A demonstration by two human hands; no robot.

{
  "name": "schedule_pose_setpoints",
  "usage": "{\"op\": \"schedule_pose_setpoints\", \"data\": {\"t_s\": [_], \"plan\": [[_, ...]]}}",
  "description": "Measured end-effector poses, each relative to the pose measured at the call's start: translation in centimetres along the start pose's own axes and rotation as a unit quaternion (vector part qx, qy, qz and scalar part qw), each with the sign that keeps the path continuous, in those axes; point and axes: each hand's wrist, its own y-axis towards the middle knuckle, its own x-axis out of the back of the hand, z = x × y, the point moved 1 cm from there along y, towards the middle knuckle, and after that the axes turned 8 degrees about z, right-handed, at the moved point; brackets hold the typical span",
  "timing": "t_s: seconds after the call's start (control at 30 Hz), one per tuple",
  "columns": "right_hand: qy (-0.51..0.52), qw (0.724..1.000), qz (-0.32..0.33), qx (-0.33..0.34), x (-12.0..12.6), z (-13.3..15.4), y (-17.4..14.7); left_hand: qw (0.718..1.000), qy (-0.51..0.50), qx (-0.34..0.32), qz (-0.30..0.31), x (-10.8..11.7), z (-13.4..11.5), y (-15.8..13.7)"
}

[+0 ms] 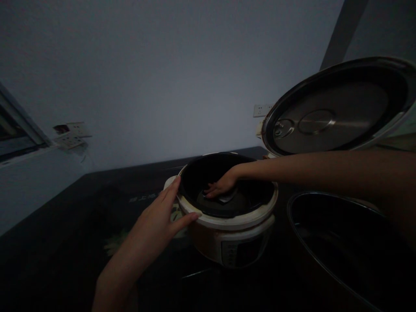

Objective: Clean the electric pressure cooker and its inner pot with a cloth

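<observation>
A white and brown electric pressure cooker (208,242) stands uncovered on the dark counter, its control panel facing the front. My left hand (159,214) rests against the left side of its rim, fingers stretched out and thumb apart on the front edge. Down inside the dark cooker, my right hand (224,184) presses on what looks like a thin grey cloth (229,198), mostly hidden under the palm. A round grey base (242,203) shows below it. To the right, the cooker's round lid (351,108) stands raised, its metal inside facing me.
A large dark pot (303,249) with a shiny rim stands at the right, below my right forearm. Wall sockets (260,110) are behind the cooker, and more sockets (69,136) are at the left near a window (19,125). The black counter (81,216) carries a faint floral print.
</observation>
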Motion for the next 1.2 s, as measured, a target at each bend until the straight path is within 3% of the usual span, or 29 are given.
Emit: {"op": "schedule_pose_setpoints", "data": {"t_s": [0.3,0.53,0.73,0.9,1.07,1.13,1.2], "plan": [[-0.034,0.999,0.014,0.003,-0.1,-0.8,-1.1,1.0,-0.01,-0.002,0.002,0.0,0.0,-0.1],[-0.052,0.998,0.015,0.041,-0.9,1.3,-0.8,1.0,-0.01,-0.006,0.01,0.1,-0.2,-0.1],[-0.066,0.982,0.096,0.146,-2.3,2.2,-2.1,1.0,-0.002,-0.003,0.009,0.1,-0.4,-0.2],[-0.012,0.976,0.159,0.149,-3.3,2.2,-4.2,1.0,-0.007,-0.005,0.014,0.0,-0.3,-0.3],[0.017,0.982,0.096,0.163,-3.6,3.0,-4.2,1.0,-0.005,-0.006,0.016,0.1,-0.3,-0.3],[-0.027,0.981,0.074,0.178,-3.4,3.3,-3.5,1.0,-0.003,-0.004,0.016,0.1,-0.5,-0.2],[-0.082,0.985,0.059,0.141,-2.9,3.1,-2.6,1.0,-0.002,-0.001,0.014,0.2,-0.6,-0.2]]}}
